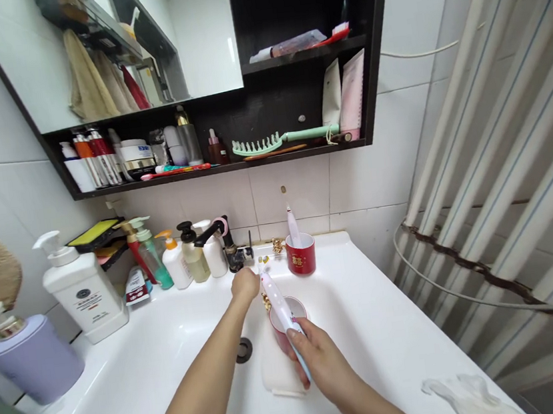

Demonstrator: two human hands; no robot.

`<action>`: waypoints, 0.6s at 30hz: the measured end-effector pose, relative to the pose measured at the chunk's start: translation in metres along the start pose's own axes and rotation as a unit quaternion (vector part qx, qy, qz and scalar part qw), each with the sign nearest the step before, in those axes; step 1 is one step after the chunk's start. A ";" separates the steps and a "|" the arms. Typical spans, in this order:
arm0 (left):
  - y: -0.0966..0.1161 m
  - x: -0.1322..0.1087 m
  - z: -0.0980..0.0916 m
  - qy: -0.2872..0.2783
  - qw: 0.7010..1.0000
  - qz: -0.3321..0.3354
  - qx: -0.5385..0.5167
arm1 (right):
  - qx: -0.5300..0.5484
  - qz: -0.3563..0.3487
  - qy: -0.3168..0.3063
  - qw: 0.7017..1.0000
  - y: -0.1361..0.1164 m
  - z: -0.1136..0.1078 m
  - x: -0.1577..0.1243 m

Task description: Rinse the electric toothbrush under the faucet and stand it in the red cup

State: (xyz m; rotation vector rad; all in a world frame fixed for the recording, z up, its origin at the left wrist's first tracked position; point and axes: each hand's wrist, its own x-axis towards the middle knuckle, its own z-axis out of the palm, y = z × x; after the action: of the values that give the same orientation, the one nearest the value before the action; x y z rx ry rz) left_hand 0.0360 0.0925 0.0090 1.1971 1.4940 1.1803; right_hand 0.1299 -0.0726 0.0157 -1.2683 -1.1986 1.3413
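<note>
In the head view, the right hand has its grip clamped on the lower handle of a white and pale-blue toothbrush, which slants above a red cup in the sink. The left hand is curled near the toothbrush's upper end, beside the black faucet; whether its grip holds anything, I cannot tell. Another red cup stands on the sink's back ledge, holding a pale upright brush.
</note>
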 end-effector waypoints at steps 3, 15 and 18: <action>-0.004 -0.023 -0.025 -0.016 0.995 -0.037 -0.094 | -0.026 -0.005 -0.010 1.000 0.000 0.003 -0.002; -0.012 -0.059 -0.071 -0.037 0.884 -0.174 -0.433 | -0.091 0.010 -0.115 0.989 0.019 0.018 -0.008; -0.011 -0.058 -0.070 -0.051 0.880 -0.181 -0.436 | -0.077 0.020 -0.114 0.990 0.018 0.019 -0.007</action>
State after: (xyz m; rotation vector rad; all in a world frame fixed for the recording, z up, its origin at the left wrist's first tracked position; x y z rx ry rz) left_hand -0.0240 0.0242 0.0141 0.3333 0.8571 1.2789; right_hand 0.1113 -0.0833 -0.0014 -1.2774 -1.4666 1.4769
